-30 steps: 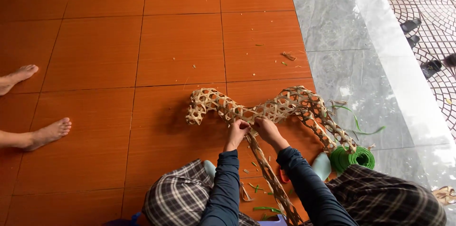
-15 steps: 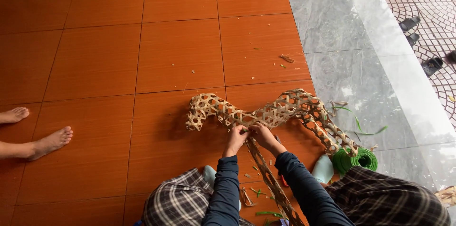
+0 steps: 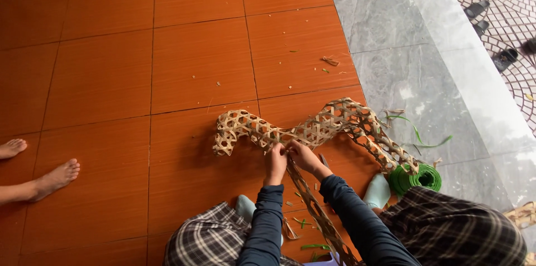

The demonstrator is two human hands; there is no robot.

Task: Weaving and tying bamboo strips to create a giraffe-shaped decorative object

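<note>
A person sits on an orange tiled floor [image 3: 111, 76], seen from above, with a long openwork band of woven bamboo [image 3: 312, 129] lying across the tiles in front of the knees. Everything here is placed from that woven band.

The band runs in a wavy line. Its left end [image 3: 226, 134] curls down on the tiles, its middle dips toward the person, and its right part [image 3: 357, 120] arches up and then slopes down toward a green coil of strip [image 3: 421, 177] lying just beyond its right end. Most of the band already shows a finished hexagonal lattice.

At the dip in the middle, both hands work side by side. The left hand [image 3: 275, 161] is closed on the band's near edge, fingers curled over the weave. The right hand [image 3: 304, 157] touches it, pinching what looks like a loose strip at the same spot, though the fingertips are too small to tell exactly what they grip.

From that spot a narrower woven strip [image 3: 312, 210] runs back toward the person, between the dark sleeves and over the checked trousers. To my eye the weaving is well advanced, with the join at the middle in hand.

Short trimmings [image 3: 330, 61] lie beyond the band, green offcuts [image 3: 416, 132] beside its right part. Well to the band's left, another person's bare feet [image 3: 53, 176] rest on the tiles. Beyond the right end lies grey marble paving [image 3: 402, 48].
</note>
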